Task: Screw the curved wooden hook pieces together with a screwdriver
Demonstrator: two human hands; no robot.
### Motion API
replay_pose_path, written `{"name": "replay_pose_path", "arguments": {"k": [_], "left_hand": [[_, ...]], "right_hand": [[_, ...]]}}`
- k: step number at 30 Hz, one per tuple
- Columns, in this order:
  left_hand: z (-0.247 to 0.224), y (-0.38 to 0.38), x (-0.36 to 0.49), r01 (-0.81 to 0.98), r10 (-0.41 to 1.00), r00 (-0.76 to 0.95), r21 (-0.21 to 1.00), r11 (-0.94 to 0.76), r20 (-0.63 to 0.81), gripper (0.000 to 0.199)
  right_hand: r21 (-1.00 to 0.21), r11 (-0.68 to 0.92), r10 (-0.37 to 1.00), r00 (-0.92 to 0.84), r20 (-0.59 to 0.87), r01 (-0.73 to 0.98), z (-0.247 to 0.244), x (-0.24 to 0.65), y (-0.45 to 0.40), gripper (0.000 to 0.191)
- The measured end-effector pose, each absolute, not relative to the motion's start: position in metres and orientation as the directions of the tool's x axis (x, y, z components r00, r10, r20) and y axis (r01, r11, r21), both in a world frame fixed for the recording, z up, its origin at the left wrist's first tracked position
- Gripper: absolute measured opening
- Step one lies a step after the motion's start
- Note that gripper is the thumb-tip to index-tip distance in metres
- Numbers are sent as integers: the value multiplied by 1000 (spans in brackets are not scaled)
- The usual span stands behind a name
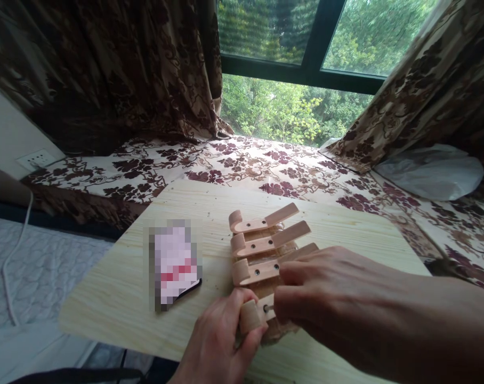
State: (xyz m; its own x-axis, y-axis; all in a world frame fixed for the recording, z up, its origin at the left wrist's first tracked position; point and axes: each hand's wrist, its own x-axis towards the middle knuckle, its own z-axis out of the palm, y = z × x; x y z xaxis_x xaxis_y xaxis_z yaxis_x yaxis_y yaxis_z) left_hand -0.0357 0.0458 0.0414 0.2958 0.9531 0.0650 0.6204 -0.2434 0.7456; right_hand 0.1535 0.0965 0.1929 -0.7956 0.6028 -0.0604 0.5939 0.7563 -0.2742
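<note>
Several pale wooden hooks, each with a curled end and a flat tongue, lie side by side on a brown, plastic-looking wrapped block [266, 288]. Dark screws or holes show in the farthest hook [253, 223], the second hook [269, 241] and the third hook [261, 271]. My left hand [226, 330] grips the curled end of the nearest hook [252, 314] between thumb and fingers. Over that hook's other end, my right hand [309, 288] is closed. A thin metal piece [269, 308] runs from its fingers to the nearest hook's hole; the rest is hidden in the hand.
The light wooden table [118, 298] carries a blurred-out pinkish object [174, 261] with a black cord, left of the hooks. Behind stands a window ledge with a flowered cover [245, 160], between curtains [166, 69]. A white plastic bag [434, 170] rests at right.
</note>
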Motion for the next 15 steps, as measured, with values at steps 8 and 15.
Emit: {"name": "replay_pose_path", "arguments": {"k": [8,15], "left_hand": [[41,47,-35,628,959,277,744,-229,61,23],[40,46,-37,635,958,275,732,-246,84,24]], "right_hand": [[-392,743,553,-827,-98,543,178,146,106,10],[-370,751,557,-826,-88,547,179,147,108,12]]}}
